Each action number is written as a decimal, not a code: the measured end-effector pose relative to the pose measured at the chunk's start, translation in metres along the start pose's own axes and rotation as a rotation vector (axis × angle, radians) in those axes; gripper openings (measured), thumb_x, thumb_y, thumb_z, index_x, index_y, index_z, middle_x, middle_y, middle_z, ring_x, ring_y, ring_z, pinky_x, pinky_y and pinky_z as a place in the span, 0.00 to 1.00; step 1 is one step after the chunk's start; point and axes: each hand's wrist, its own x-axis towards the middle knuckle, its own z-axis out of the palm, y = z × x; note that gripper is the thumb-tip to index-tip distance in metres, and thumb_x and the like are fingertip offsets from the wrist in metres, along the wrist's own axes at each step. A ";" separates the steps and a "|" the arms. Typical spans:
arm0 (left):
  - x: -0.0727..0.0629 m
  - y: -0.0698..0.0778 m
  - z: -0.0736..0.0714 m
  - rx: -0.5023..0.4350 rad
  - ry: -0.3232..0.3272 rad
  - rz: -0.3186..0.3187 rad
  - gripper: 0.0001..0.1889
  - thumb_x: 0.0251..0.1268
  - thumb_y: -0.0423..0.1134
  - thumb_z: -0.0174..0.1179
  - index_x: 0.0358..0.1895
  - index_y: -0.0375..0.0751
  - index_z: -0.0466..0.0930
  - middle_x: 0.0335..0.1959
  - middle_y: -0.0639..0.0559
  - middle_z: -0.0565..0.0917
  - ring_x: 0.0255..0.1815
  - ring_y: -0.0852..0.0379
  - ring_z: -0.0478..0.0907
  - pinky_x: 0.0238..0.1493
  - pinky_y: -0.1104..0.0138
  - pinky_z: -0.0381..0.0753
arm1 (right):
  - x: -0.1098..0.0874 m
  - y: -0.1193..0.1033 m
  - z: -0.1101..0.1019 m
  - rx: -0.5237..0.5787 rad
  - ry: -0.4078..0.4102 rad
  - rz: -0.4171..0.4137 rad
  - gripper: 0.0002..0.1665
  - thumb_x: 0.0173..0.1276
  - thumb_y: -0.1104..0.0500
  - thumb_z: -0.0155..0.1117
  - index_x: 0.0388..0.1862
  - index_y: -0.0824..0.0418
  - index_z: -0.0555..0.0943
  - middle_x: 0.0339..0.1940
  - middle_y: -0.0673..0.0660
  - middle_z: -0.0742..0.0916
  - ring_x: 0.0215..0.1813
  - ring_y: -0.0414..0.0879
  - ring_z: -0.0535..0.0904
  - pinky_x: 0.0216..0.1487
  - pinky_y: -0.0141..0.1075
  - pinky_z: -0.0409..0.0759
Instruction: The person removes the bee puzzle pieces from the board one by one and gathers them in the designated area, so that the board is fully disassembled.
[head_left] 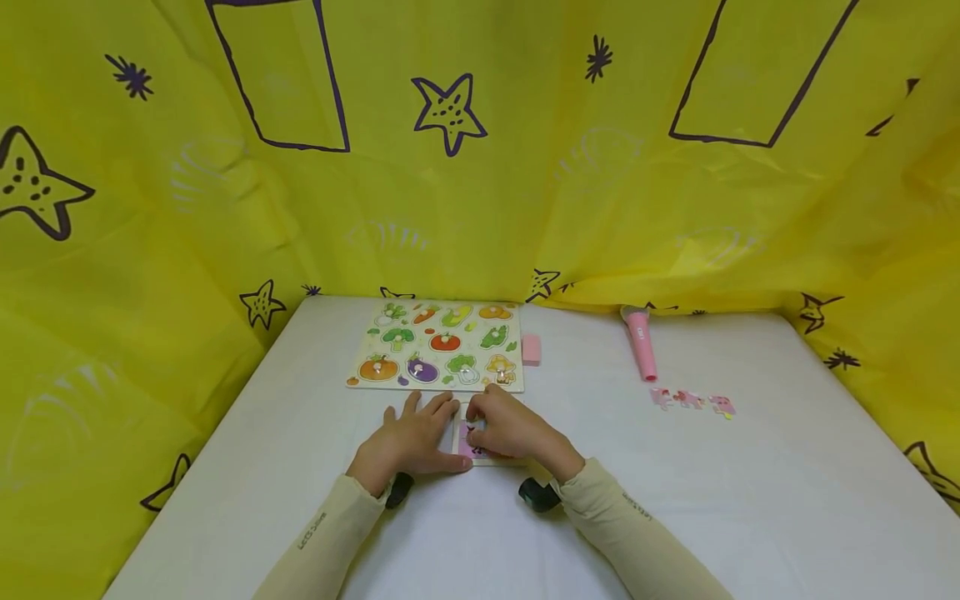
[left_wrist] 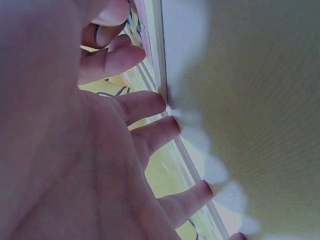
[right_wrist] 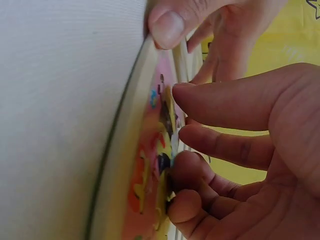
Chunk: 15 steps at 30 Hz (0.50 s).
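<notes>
A small framed jigsaw board [head_left: 465, 450] with a pink picture lies on the white table between both hands. My left hand [head_left: 412, 442] is spread flat at its left side, its thumb pressing the near left corner of the frame; its fingertips [left_wrist: 150, 105] rest by the frame's edge. Over the board, my right hand [head_left: 517, 429] has bent fingers, thumb and fingertips around a yellowish puzzle piece [right_wrist: 170, 107] that sits slightly raised from the picture. The right hand and wrist hide much of the board in the head view.
Behind the hands lies a vegetable peg puzzle [head_left: 435, 346], with a pink block [head_left: 531, 350] beside it. To the right are a pink toy microphone [head_left: 642, 346] and several loose pink puzzle pieces [head_left: 688, 399]. A yellow curtain [head_left: 465, 217] hangs behind the table.
</notes>
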 end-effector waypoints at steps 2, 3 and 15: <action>0.000 0.000 0.000 -0.001 -0.006 -0.004 0.47 0.64 0.66 0.72 0.80 0.44 0.68 0.84 0.46 0.63 0.82 0.26 0.52 0.70 0.22 0.56 | 0.000 0.001 0.002 -0.003 -0.001 -0.001 0.09 0.66 0.65 0.77 0.43 0.64 0.85 0.41 0.56 0.79 0.42 0.48 0.73 0.45 0.42 0.76; 0.000 0.000 0.000 -0.001 -0.010 -0.005 0.47 0.64 0.66 0.72 0.80 0.44 0.67 0.84 0.46 0.63 0.82 0.26 0.52 0.70 0.22 0.56 | 0.000 0.001 0.003 -0.005 -0.002 -0.001 0.10 0.66 0.65 0.77 0.43 0.64 0.85 0.42 0.56 0.79 0.42 0.48 0.74 0.45 0.42 0.76; 0.001 0.001 -0.001 0.001 -0.017 -0.007 0.48 0.65 0.66 0.71 0.81 0.45 0.66 0.84 0.47 0.62 0.83 0.27 0.52 0.71 0.22 0.55 | 0.000 -0.002 0.003 0.002 -0.014 -0.007 0.14 0.67 0.65 0.77 0.49 0.65 0.84 0.44 0.59 0.77 0.40 0.49 0.74 0.43 0.43 0.76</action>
